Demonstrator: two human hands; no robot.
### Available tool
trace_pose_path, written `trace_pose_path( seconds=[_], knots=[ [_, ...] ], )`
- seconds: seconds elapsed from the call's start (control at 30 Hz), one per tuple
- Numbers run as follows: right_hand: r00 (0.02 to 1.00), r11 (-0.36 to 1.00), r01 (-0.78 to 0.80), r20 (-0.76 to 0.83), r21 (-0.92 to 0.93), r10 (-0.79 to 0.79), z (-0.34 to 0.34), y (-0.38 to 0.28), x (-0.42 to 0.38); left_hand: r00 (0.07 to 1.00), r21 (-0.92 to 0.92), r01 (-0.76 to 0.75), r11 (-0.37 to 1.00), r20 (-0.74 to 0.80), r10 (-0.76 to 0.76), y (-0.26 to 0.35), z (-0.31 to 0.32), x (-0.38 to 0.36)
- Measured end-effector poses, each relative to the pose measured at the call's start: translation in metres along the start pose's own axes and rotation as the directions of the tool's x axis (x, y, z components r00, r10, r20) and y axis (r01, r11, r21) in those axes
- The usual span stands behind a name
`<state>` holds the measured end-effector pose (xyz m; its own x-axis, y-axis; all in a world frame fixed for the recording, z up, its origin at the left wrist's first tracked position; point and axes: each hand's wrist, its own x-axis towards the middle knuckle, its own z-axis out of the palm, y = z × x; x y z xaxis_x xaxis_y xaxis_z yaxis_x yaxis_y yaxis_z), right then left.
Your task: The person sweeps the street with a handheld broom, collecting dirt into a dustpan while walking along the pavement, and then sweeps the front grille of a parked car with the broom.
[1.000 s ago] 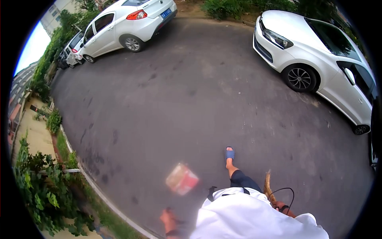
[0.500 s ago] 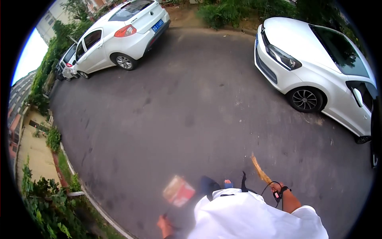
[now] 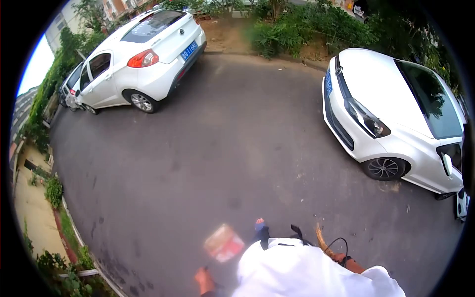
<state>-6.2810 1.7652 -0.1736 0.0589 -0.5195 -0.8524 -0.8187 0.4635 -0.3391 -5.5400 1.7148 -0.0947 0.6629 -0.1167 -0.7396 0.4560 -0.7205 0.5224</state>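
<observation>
My left hand is low in the view, its fingers curled round the thin dark handle of a dustpan. The dustpan, a blurred square of tan and red, hangs just beyond that hand, above the asphalt. On the other side, my right hand is closed on a straw broom. Its tan bristles point forward, and the white shirt partly hides its lower part. A black cord loops by the right wrist. One foot in a blue shoe shows ahead of the shirt.
A white hatchback is parked at the upper left and another white car at the right. Grey asphalt lies between them. Bushes line the far edge; a kerb and plants run along the left.
The cars have shifted lower in view, and the right-hand broom has drawn closer to the shirt. A foot shows further left. The left hand and dustpan stay almost in place.
</observation>
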Motion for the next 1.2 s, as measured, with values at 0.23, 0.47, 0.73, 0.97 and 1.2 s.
trace_pose_path(
  seconds=[0.23,0.47,0.73,0.97,1.2],
  knots=[
    [0.992,0.990,-0.117,-0.028,0.078,0.119,-0.112,-0.106,0.046,0.945,0.505,-0.319,0.802,0.101,0.312,0.130,0.115,0.130],
    [0.997,0.996,-0.080,-0.009,0.032,0.081,-0.237,-0.172,0.171,0.928,0.541,-0.370,0.755,0.170,0.333,0.276,0.252,0.131],
    [0.989,0.960,0.144,0.064,-0.241,-0.133,-0.477,-0.256,0.367,0.899,0.694,-0.388,0.607,0.140,0.414,0.425,0.384,0.121],
    [0.920,0.695,-0.162,-0.148,0.700,0.363,-0.718,-0.432,0.450,0.890,0.342,-0.454,0.823,0.132,0.436,0.524,0.522,0.170],
    [0.896,0.552,-0.105,-0.162,0.827,0.413,-0.842,-0.544,0.541,0.840,0.277,-0.541,0.794,0.204,0.502,0.662,0.702,0.240]
  ],
)
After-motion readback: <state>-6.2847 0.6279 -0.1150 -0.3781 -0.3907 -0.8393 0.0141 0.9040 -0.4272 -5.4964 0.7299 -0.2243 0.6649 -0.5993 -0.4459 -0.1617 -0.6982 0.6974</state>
